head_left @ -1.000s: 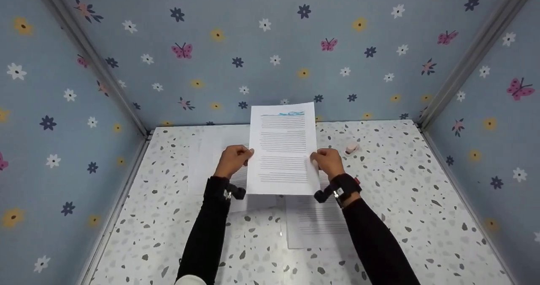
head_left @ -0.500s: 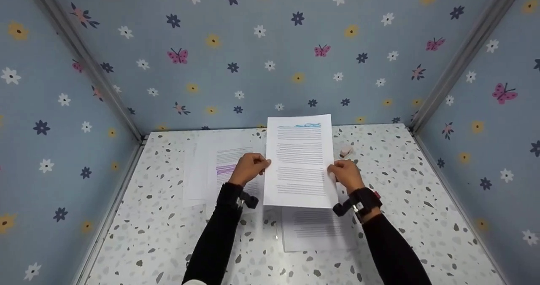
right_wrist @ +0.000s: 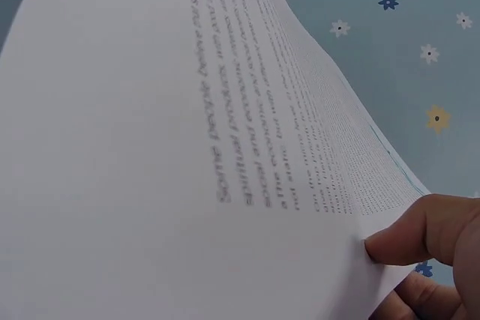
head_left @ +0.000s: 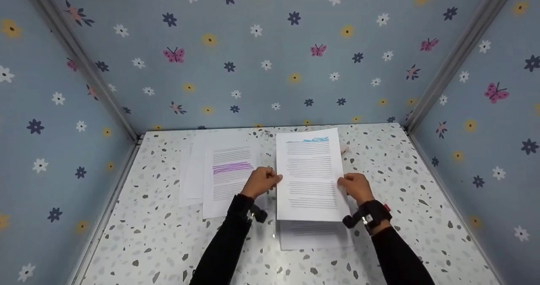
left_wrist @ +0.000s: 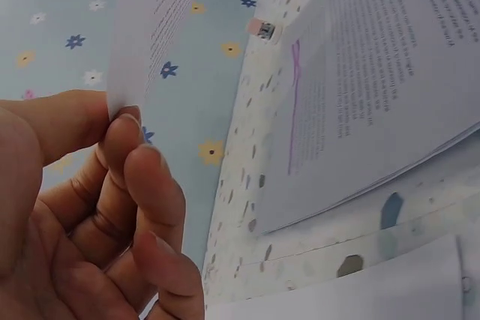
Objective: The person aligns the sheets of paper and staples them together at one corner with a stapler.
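Note:
A printed sheet of paper (head_left: 311, 173) with blue marking near its top is held up between both hands. My left hand (head_left: 259, 182) pinches its left edge between thumb and fingertips, as the left wrist view shows at the paper (left_wrist: 154, 28). On the opposite edge, my right hand (head_left: 357, 188) pinches the sheet, thumb on the printed face; the paper (right_wrist: 150, 148) bends slightly there. Beneath hangs a pile of printed sheets (head_left: 314, 238), lying on the table and mostly covered. In the left wrist view those lower sheets (left_wrist: 360, 103) carry a purple mark.
To the left lie overlapping sheets, the top one (head_left: 232, 192) bearing purple highlighting. A small pale pink block (left_wrist: 262, 29) sits behind the held sheet, partly hidden in the head view. The speckled table (head_left: 168, 243) meets a flowered wall (head_left: 270, 44) at the back.
Both hands have carried the blue-marked sheet rightward and down, over the right-hand pile. The purple-highlighted sheet on the left has come into view.

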`<state>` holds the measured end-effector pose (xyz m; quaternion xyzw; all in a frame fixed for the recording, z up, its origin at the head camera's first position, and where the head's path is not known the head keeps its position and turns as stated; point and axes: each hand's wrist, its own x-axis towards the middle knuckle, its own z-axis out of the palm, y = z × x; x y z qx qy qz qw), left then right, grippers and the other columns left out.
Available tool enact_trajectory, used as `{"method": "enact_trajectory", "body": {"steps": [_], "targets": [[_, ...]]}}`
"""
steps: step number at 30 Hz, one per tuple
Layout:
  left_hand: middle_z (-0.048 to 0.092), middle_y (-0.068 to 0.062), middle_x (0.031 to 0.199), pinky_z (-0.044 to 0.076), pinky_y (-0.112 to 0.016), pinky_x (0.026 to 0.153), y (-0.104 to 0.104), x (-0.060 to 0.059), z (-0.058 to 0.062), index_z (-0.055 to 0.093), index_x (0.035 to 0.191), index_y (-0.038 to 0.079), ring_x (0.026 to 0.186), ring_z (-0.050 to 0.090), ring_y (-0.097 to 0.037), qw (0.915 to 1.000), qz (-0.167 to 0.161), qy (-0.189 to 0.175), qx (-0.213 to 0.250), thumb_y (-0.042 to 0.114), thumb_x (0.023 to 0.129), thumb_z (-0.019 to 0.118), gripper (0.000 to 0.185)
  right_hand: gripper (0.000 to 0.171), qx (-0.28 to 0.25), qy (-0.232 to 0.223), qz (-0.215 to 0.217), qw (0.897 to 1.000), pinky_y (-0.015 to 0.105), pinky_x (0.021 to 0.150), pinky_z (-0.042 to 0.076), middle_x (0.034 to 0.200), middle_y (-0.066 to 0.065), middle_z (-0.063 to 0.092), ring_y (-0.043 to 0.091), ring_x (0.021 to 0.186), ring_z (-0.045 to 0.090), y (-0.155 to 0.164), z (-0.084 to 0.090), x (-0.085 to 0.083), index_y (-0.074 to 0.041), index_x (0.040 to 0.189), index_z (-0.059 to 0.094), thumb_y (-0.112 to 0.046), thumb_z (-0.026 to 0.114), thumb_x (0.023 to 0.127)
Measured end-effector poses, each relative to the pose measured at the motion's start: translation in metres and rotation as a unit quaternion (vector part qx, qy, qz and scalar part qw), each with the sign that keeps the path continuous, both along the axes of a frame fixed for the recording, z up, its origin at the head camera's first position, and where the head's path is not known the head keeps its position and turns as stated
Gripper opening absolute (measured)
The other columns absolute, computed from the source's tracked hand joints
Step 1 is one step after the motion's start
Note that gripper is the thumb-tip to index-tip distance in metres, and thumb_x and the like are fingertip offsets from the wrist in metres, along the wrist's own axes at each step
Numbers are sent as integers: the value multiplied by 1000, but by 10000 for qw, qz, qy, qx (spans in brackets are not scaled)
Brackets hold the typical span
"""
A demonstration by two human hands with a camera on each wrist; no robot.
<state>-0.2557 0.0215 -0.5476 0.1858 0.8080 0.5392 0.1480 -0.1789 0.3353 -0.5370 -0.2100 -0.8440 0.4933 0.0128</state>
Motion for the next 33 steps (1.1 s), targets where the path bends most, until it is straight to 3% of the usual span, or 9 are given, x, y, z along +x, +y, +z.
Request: {"method": "enact_trajectory", "body": {"steps": [4,10,13,18,27,33], "targets": [[69,-17,77,43,-26,56,8,5,-9,68,78,7,76,67,-43,9999,-68,30,-113,20,99,68,25,18,62,-117,-61,9999,29,57,40,64,0,54,18,60,50,7,-10,8,-5,73,66,-15,64,88],[68,-5,69,44,-25,53,14,13,-24,67,75,11,58,60,-14,9982,-105,77,-591,23,98,70,26,26,239,-249,-13,9994,30,48,33,53,-2,44,17,50,44,13,-26,18,-10,63,57,-16,63,88],[65,2,65,44,-24,52,15,17,-28,67,75,10,55,56,-8,9975,-43,137,-696,22,97,70,25,32,271,-169,46,9995,29,48,31,51,-2,40,16,48,41,12,-32,21,-12,58,49,-13,63,87],[63,5,63,42,-24,52,15,22,-32,68,73,10,54,53,-8,9968,28,215,-765,23,96,71,26,37,318,-181,11,9993,28,48,29,51,-2,36,15,46,37,9,-39,25,-14,56,40,-11,63,85],[57,8,61,39,-25,54,14,30,-46,63,67,13,54,50,-8,9937,212,262,-1068,23,92,74,28,31,566,-337,127,9977,29,49,28,54,-3,36,15,49,36,6,-49,28,-12,59,47,-13,65,84],[52,10,61,37,-26,53,14,34,-49,63,66,15,54,46,-9,9897,357,367,-1338,27,90,75,30,39,627,-225,220,9975,29,47,26,56,-3,26,15,48,29,4,-54,31,-13,59,35,-12,65,84]]}}
